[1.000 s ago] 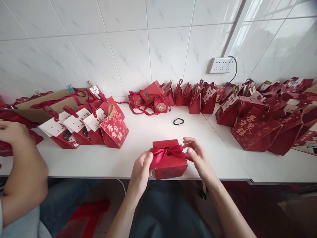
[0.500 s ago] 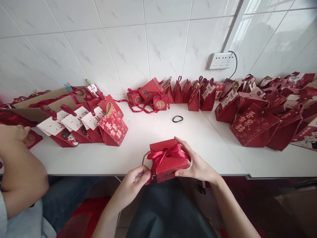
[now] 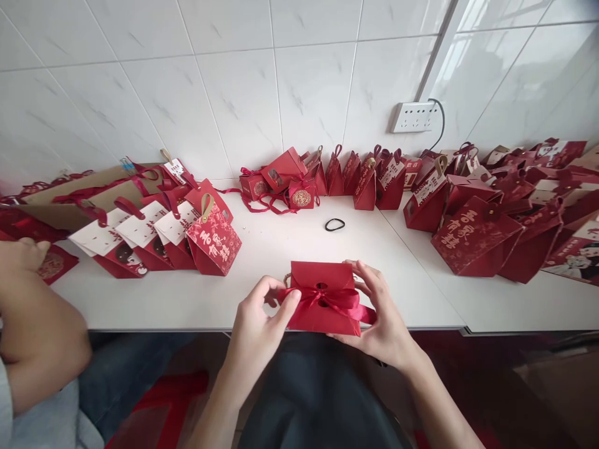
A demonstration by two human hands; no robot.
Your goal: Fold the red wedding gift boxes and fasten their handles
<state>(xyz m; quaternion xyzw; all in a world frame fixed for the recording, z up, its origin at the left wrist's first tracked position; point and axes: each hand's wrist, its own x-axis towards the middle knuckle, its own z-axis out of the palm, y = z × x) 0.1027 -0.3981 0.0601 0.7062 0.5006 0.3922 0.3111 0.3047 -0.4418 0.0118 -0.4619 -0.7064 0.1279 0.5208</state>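
A red gift box (image 3: 322,272) is held at the front edge of the white table, its flap side facing up. A shiny red ribbon (image 3: 341,300) is tied in a bow across it, over a dark round cut-out. My left hand (image 3: 264,315) pinches the ribbon at the box's left side between thumb and fingers. Around the box's right end my right hand (image 3: 381,318) is closed, fingers at the far corner and thumb at the near side. A bit of twisted cord handle shows beside the box's left edge; most of it is hidden.
On the white table (image 3: 271,249) lies a black elastic band (image 3: 334,224). Red boxes with ribbons (image 3: 302,194) stand by the tiled wall. More gift boxes line the left (image 3: 214,240) and right (image 3: 475,237). A co-worker's arm (image 3: 40,312) rests at the far left. A power strip (image 3: 415,117) is on the wall.
The box has turned so that its top faces me more squarely. My left hand has moved up from the hanging ribbon end to the ribbon at the box's left edge.
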